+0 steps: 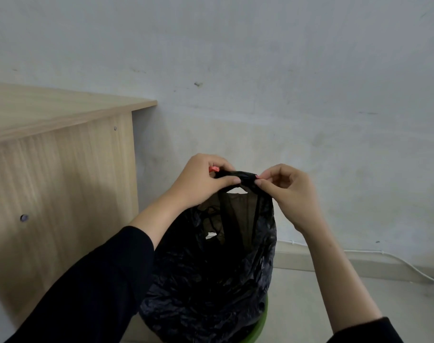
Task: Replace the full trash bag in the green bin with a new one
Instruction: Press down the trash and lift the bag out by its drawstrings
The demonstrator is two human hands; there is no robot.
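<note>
Here, thin, soft, crinkly bag (211, 276) in bin (261, 320), likely light; left hand (206, 180) and right hand (285, 191) both pinched on gathered neck, best hold.

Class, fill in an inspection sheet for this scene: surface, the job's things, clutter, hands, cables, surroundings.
Surface: pale floor, bare where visible.
Job's things: black trash bag standing in green bin; its top gathered into a twisted neck with red drawstring ends showing.
Clutter: nothing seen.
Hands: left hand and right hand both pinching the bag's neck.
Cables: white cable along the wall base at right.
Surroundings: wooden desk at left; scuffed grey wall behind.
</note>
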